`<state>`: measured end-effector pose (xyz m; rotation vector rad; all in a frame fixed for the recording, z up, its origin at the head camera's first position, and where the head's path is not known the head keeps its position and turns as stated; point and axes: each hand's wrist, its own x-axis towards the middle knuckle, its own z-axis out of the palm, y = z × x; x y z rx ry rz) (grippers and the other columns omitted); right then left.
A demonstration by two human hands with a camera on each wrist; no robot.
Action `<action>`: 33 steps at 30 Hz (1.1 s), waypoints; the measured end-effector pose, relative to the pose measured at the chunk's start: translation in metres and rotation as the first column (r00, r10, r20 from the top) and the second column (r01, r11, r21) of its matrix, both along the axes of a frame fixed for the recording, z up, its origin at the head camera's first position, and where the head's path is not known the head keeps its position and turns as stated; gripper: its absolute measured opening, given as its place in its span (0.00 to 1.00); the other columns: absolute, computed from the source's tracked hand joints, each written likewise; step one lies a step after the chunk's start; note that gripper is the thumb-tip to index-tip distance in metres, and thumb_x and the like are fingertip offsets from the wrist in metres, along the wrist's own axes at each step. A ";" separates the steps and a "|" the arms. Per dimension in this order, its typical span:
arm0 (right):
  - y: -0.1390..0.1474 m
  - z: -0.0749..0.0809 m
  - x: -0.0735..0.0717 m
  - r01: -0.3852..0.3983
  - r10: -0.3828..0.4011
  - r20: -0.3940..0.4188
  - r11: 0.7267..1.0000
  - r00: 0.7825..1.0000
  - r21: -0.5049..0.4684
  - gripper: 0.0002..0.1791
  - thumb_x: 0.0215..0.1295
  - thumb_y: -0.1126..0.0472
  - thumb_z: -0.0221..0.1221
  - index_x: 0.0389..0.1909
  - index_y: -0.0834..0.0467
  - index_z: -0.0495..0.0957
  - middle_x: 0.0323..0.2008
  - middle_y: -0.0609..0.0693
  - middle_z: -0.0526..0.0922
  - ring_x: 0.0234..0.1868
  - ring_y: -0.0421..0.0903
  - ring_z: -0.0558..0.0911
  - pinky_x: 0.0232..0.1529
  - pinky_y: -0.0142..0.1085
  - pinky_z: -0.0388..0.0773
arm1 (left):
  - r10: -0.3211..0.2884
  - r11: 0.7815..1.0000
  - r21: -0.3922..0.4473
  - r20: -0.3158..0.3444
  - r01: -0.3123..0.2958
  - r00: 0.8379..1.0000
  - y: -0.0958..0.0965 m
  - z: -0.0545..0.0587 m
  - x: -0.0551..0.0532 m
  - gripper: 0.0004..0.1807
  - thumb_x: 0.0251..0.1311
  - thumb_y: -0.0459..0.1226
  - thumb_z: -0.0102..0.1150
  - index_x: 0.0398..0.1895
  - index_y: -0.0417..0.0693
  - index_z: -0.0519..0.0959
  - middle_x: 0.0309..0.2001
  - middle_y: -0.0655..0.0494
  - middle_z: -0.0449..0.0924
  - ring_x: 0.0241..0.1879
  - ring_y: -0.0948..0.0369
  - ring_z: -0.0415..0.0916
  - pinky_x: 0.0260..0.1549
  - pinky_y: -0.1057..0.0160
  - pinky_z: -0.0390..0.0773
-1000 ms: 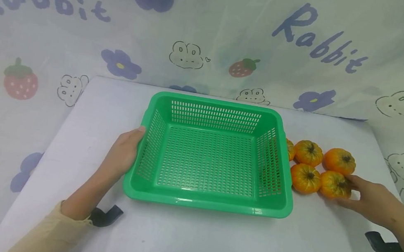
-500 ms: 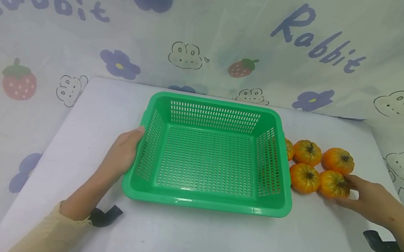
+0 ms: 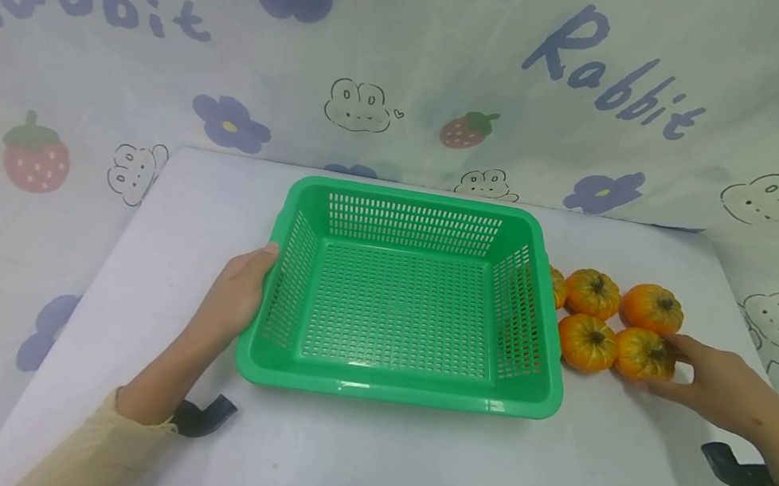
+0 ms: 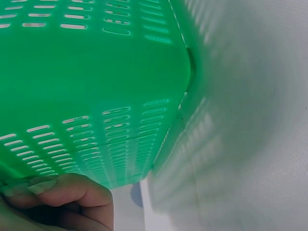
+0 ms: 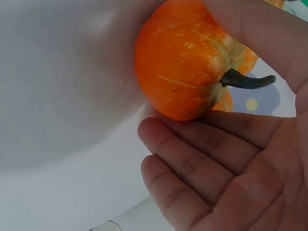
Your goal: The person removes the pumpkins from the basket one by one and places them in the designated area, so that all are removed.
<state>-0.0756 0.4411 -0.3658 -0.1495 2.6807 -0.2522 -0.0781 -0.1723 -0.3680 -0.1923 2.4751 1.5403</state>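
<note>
A green plastic basket (image 3: 402, 309) with slotted walls stands in the middle of the table, with nothing in it. My left hand (image 3: 237, 290) grips its left rim; in the left wrist view curled fingers (image 4: 79, 192) show beside the slotted wall. On the right, my right hand (image 3: 720, 385) holds the nearest right small orange pumpkin (image 3: 645, 355) between thumb and fingers. The right wrist view shows this pumpkin (image 5: 180, 62) with its dark stem, resting on the table, the thumb on one side and fingertips on the other.
Several other small pumpkins (image 3: 587, 343) sit close together between the basket's right wall and my right hand; one is partly hidden by the basket. A white cloth (image 3: 378, 466) covers the table. A printed curtain (image 3: 411, 53) hangs behind it.
Hardly anything differs: both hands, the basket and the pumpkins keep their places, and the head view has only shifted very slightly.
</note>
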 end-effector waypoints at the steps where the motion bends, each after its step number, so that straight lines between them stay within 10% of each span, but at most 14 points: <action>1: 0.000 0.001 0.000 -0.002 0.002 -0.006 1.000 1.000 0.001 0.58 0.61 0.34 0.71 0.68 0.80 0.63 0.59 0.80 0.75 0.57 0.81 0.72 0.51 0.75 0.72 | 0.000 1.000 -0.006 0.002 0.000 1.000 0.000 0.000 0.000 0.42 0.81 0.61 0.21 0.72 0.36 0.68 0.43 0.39 0.79 0.38 0.51 0.82 0.36 0.57 0.85; 33: -0.017 0.021 0.012 0.025 -0.022 -0.058 0.999 0.998 0.046 0.56 0.61 0.35 0.71 0.69 0.77 0.64 0.62 0.80 0.72 0.60 0.80 0.71 0.53 0.74 0.71 | -0.009 0.995 -0.102 0.041 0.013 0.999 -0.006 -0.002 -0.015 0.42 0.81 0.61 0.20 0.70 0.38 0.70 0.42 0.43 0.79 0.40 0.53 0.80 0.39 0.57 0.83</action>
